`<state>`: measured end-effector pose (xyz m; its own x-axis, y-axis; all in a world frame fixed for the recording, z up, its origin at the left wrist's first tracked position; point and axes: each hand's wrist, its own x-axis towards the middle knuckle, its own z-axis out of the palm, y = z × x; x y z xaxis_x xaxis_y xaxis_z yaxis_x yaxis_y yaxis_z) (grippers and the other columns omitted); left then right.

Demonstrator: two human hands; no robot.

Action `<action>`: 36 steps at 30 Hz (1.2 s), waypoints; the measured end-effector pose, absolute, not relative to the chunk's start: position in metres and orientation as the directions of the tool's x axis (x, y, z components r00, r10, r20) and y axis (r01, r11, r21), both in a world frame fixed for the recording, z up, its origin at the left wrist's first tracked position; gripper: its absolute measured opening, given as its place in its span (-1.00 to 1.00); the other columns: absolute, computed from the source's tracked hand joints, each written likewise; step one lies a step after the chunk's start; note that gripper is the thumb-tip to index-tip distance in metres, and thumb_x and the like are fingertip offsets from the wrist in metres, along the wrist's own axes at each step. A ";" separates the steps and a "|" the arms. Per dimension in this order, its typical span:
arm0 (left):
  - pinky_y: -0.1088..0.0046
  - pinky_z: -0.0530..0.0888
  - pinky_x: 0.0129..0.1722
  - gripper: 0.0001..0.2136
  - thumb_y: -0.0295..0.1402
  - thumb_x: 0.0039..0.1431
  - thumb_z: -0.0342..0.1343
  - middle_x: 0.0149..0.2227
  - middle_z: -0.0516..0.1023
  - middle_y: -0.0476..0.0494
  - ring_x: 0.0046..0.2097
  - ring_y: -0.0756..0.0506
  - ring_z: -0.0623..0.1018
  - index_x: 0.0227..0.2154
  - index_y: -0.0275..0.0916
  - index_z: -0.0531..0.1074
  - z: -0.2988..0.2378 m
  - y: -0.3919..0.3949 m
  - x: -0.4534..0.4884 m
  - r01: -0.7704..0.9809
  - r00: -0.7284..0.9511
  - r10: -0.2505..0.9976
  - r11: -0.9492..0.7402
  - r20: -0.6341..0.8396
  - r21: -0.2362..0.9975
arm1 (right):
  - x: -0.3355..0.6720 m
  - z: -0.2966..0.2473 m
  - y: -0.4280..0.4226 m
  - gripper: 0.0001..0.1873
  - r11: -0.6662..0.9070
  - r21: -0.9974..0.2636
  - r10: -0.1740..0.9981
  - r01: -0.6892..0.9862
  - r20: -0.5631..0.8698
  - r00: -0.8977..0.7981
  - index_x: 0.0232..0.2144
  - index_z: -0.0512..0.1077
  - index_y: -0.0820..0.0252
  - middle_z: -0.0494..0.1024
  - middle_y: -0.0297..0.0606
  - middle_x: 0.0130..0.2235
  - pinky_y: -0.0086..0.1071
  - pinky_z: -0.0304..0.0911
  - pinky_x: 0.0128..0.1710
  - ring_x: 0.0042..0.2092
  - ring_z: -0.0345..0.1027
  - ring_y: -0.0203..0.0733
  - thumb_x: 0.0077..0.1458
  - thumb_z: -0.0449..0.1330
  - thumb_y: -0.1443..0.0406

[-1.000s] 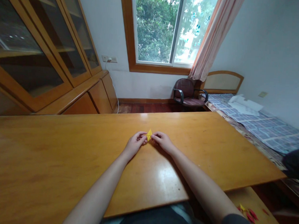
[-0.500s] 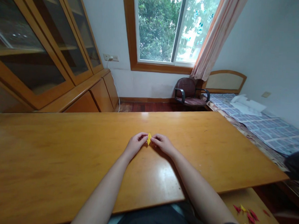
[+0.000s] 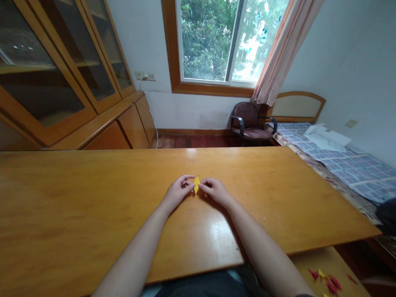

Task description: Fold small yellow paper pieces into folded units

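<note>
A small folded piece of yellow paper point(image 3: 196, 184) is pinched between both my hands just above the wooden table point(image 3: 84, 196). My left hand point(image 3: 178, 192) grips its left side with fingertips pressed together. My right hand point(image 3: 216, 191) grips its right side the same way. Both forearms reach out from the table's near edge.
Several small red and yellow folded paper pieces point(image 3: 326, 283) lie on a lower wooden surface at the bottom right. A glass-door cabinet point(image 3: 57, 72) stands to the left, a chair point(image 3: 250, 122) under the window, a bed point(image 3: 348, 164) on the right.
Both hands stay on the yellow paper, which looks folded narrower than a second ago. The view has shifted slightly.
</note>
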<state>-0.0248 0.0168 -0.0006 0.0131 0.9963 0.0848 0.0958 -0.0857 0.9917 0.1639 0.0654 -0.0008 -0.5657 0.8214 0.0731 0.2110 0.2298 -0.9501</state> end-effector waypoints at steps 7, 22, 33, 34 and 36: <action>0.43 0.44 -0.24 -0.61 -0.18 0.06 0.20 -0.43 0.52 -0.02 -0.34 -0.05 0.52 -0.10 -0.29 0.43 -0.001 0.017 -0.026 0.156 0.009 0.995 -0.104 0.104 0.982 | 0.166 -0.003 0.067 -0.67 0.284 -0.933 0.813 0.223 0.110 -0.572 -0.35 0.51 0.28 0.51 -0.29 -0.43 -0.50 0.18 -0.47 -0.43 0.31 -0.32 0.14 0.17 0.10; 0.45 0.41 -0.29 -0.74 -0.15 0.11 0.13 -0.44 0.58 -0.09 -0.35 -0.09 0.51 -0.43 -0.26 0.53 0.008 0.010 -0.024 0.377 0.071 0.992 -0.126 0.106 0.918 | 0.163 0.002 0.063 -0.72 0.328 -0.919 0.799 0.218 0.146 -0.584 -0.37 0.49 0.25 0.54 -0.27 -0.44 -0.46 0.25 -0.39 -0.41 0.39 -0.30 0.14 0.19 0.12; 0.46 0.35 -0.32 -0.76 -0.17 0.10 0.13 -0.41 0.56 -0.08 -0.36 -0.08 0.47 -0.39 -0.24 0.55 0.011 0.009 -0.017 0.510 0.123 0.980 -0.195 0.154 0.838 | 0.163 0.000 0.067 -0.69 0.136 -0.986 0.854 0.097 0.067 -0.517 -0.39 0.46 0.24 0.45 -0.37 -0.53 -0.48 0.19 -0.50 -0.49 0.30 -0.33 0.05 0.24 0.08; 0.47 0.34 -0.35 -0.76 -0.17 0.09 0.15 -0.43 0.55 -0.07 -0.38 -0.08 0.45 -0.41 -0.24 0.55 0.010 0.009 -0.017 0.528 0.126 0.981 -0.192 0.147 0.827 | 0.163 0.000 0.067 -0.67 0.104 -0.992 0.857 0.071 0.053 -0.512 -0.38 0.46 0.24 0.45 -0.37 -0.54 -0.47 0.20 -0.50 -0.50 0.30 -0.33 0.04 0.24 0.06; 0.47 0.31 -0.39 -0.76 -0.17 0.07 0.16 -0.48 0.53 -0.06 -0.41 -0.07 0.44 -0.47 -0.25 0.54 0.010 0.009 -0.017 0.551 0.128 0.983 -0.179 0.130 0.815 | 0.163 0.000 0.068 -0.65 0.072 -0.996 0.862 0.045 0.040 -0.506 -0.39 0.46 0.25 0.46 -0.36 -0.53 -0.46 0.22 -0.50 -0.50 0.32 -0.32 0.01 0.26 0.05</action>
